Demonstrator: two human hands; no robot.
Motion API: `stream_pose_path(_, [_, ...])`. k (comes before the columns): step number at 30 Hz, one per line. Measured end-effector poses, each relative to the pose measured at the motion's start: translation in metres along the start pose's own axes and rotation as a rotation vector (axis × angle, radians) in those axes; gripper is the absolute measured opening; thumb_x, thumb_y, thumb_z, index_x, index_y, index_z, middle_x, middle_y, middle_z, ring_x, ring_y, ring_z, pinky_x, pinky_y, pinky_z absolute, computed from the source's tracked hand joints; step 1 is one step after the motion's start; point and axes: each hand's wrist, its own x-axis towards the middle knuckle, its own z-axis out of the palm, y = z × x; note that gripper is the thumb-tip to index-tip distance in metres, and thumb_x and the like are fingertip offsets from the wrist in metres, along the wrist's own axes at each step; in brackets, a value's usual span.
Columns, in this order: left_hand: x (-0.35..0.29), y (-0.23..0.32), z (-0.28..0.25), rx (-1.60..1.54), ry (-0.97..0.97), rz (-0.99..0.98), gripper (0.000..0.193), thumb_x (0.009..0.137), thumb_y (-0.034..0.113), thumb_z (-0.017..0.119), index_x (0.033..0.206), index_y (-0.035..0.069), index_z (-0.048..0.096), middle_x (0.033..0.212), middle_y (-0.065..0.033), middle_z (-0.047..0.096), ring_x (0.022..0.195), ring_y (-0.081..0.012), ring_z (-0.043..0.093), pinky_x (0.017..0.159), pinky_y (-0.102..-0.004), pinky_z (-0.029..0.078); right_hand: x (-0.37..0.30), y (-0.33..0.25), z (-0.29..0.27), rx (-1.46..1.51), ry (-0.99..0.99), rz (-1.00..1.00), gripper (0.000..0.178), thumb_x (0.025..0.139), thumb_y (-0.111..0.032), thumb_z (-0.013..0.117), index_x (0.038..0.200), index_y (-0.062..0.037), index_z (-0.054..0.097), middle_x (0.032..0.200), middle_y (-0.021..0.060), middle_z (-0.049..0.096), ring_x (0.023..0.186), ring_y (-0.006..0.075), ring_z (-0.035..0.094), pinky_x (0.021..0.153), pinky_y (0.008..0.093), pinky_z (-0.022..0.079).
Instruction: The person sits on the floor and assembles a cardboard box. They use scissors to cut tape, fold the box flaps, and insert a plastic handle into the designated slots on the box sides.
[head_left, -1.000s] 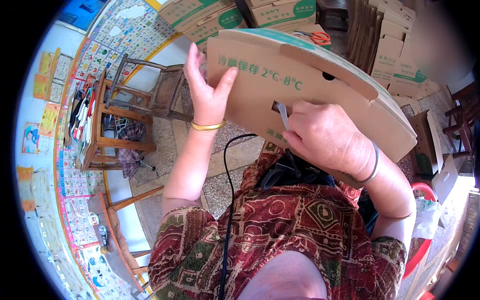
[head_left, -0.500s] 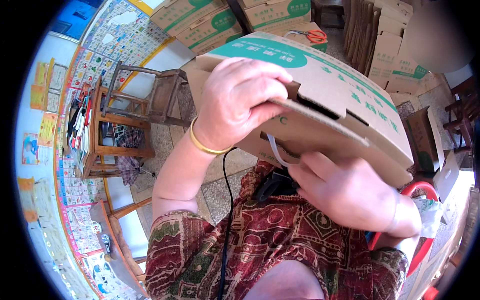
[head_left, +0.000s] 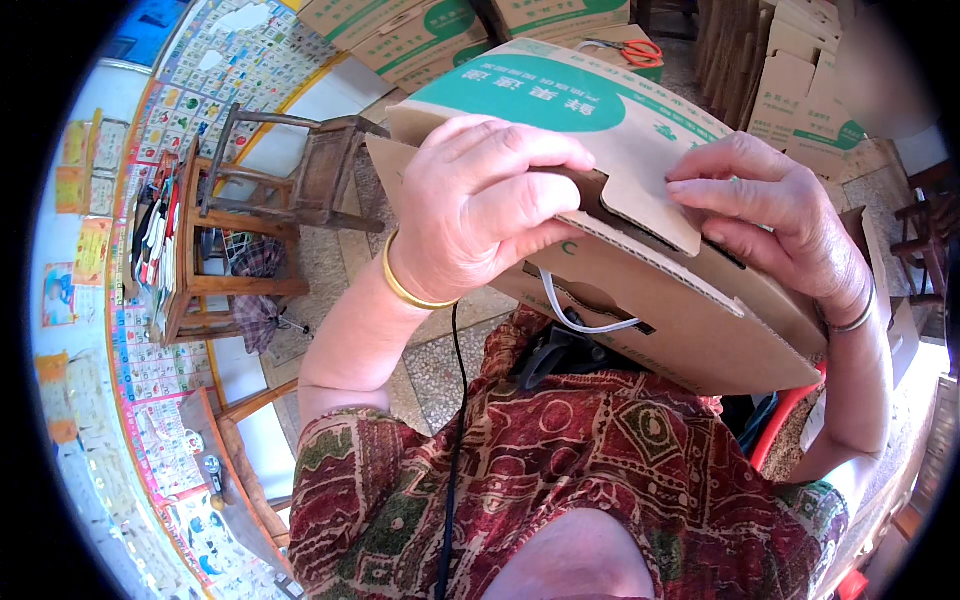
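Wooden chair (head_left: 330, 170), far left. Left hand (head_left: 470, 215), gold bracelet (head_left: 405, 291) at wrist; fingers clamped on the upper edge of a carton's near side, thumb beneath. Brown carton (head_left: 640, 285), green-marked top, tilted before the person's chest, between both hands. White strap handle (head_left: 580, 325), one, looped on the near side, below the left fingers. Orange-handled scissors (head_left: 632, 48), behind the carton. Flap (head_left: 650, 195), on the carton's top, under the right fingertips. Right hand (head_left: 775, 205), fingers bent, touching the flap; cannot tell whether they pinch it.
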Motion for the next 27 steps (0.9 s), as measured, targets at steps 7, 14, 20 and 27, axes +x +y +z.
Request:
stream_pose_path(7, [-0.009, 0.002, 0.001, 0.101, 0.048, 0.106, 0.021, 0.082, 0.027, 0.068, 0.092, 0.012, 0.058, 0.103, -0.0101, 0.069, 0.089, -0.0259, 0.067, 0.076, -0.037, 0.05, -0.001, -0.003, 0.0, 0.123, -0.083, 0.068, 0.035, 0.082, -0.026, 0.07, 0.112, -0.0065, 0.068, 0.114, 0.0127, 0.058, 0.103, 0.0273, 0.057, 0.087, 0.036, 0.047])
stream_pose_path(14, [0.001, -0.001, 0.011, 0.009, 0.132, 0.125, 0.009, 0.076, 0.018, 0.065, 0.075, 0.011, 0.058, 0.097, -0.0027, 0.071, 0.082, -0.0184, 0.066, 0.063, -0.0283, 0.049, -0.005, -0.012, 0.005, 0.101, -0.058, 0.106, 0.032, 0.08, -0.02, 0.071, 0.11, -0.0109, 0.07, 0.113, 0.0116, 0.056, 0.103, 0.0255, 0.056, 0.086, 0.0355, 0.047])
stream_pose_path(20, [-0.006, 0.004, 0.005, 0.012, -0.013, 0.078, 0.019, 0.087, 0.027, 0.063, 0.092, 0.011, 0.054, 0.097, -0.0073, 0.071, 0.079, -0.0253, 0.065, 0.069, -0.0325, 0.047, -0.005, -0.019, 0.009, 0.051, -0.069, 0.099, 0.033, 0.077, -0.009, 0.072, 0.109, -0.0153, 0.071, 0.11, 0.0099, 0.056, 0.097, 0.025, 0.057, 0.083, 0.0351, 0.048])
stream_pose_path(27, [0.002, 0.007, 0.005, -0.046, -0.045, -0.015, 0.022, 0.084, 0.029, 0.067, 0.086, 0.01, 0.057, 0.094, -0.0059, 0.071, 0.078, -0.0256, 0.063, 0.07, -0.0337, 0.046, 0.001, -0.02, 0.004, -0.013, -0.099, 0.078, 0.035, 0.073, -0.003, 0.072, 0.106, -0.0142, 0.071, 0.103, 0.0081, 0.057, 0.09, 0.0231, 0.059, 0.077, 0.0331, 0.049])
